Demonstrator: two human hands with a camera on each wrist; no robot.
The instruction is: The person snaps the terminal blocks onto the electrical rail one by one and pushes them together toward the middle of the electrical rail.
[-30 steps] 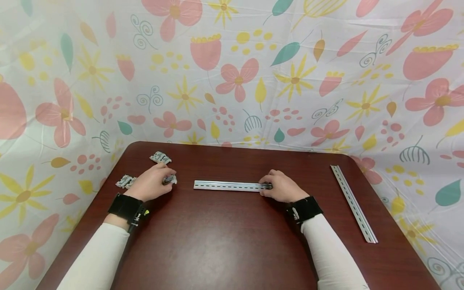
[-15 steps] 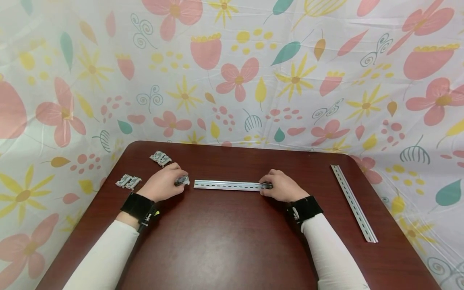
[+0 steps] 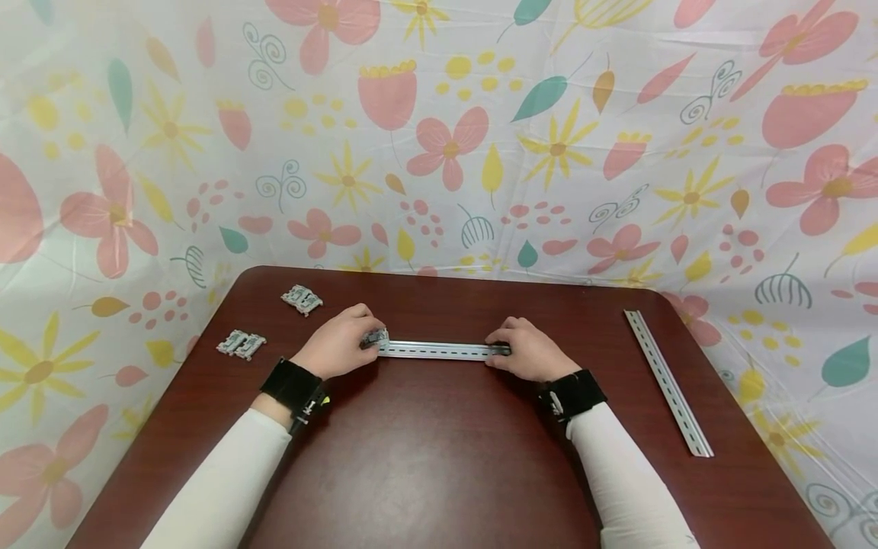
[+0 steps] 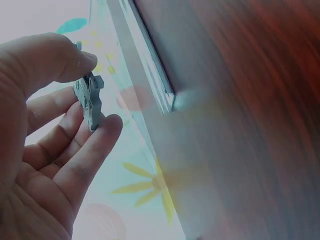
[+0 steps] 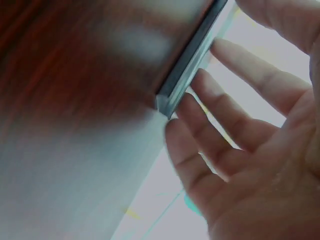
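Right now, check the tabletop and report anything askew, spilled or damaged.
Nothing stands out: no spill or visible damage. The held rail lies nearly straight across; the far-right rail roughly follows the table's right edge.

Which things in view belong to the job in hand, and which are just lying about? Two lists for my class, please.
Apparently in use:
small grey part, pinched in the left hand
middle slotted rail, held by the right hand

Lying untouched, possibly spares:
other slotted rail, far right
farther grey parts, left
nearer grey parts, left
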